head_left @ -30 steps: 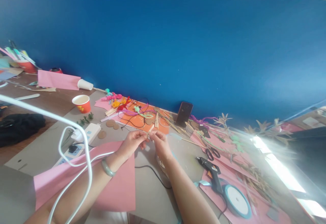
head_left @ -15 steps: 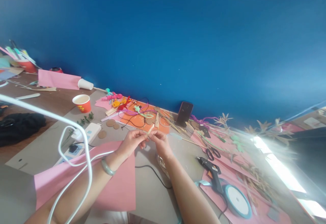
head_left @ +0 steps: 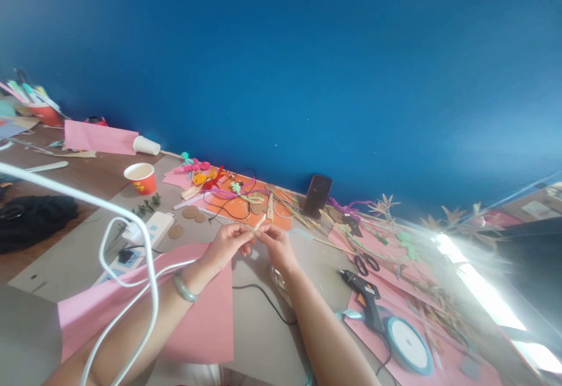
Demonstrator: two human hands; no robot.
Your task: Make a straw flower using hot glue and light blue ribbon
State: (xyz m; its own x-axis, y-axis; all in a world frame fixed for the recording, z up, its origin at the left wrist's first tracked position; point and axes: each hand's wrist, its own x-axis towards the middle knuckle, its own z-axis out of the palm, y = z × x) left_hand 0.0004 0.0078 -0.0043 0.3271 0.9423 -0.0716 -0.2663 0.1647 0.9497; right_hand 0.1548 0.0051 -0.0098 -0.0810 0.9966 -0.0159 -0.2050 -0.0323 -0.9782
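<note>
Between my two hands, above the grey table, is a small pale, straw-coloured strip (head_left: 260, 222), its tip pointing up. My left hand (head_left: 233, 239) is closed, pinching the strip's lower end between thumb and finger. Right beside it, my right hand (head_left: 276, 245) pinches the same strip, and the fingertips of both hands nearly meet. What kind of strip it is I cannot make out; most of it is covered by my fingers. Below my left forearm lies a pink paper sheet (head_left: 206, 327). A clear round object (head_left: 278, 283) is partly hidden behind my right wrist.
A black glue gun (head_left: 362, 292), scissors (head_left: 366, 263) and a blue ribbon roll (head_left: 409, 345) lie at right. A phone (head_left: 318, 195) leans on the blue wall. At left stand a paper cup (head_left: 141, 178) and a power strip (head_left: 144, 245); a white cable (head_left: 151, 257) loops in front.
Almost nothing differs. Both hands keep their pinch on the strip in the same place; the view has shifted very slightly.
</note>
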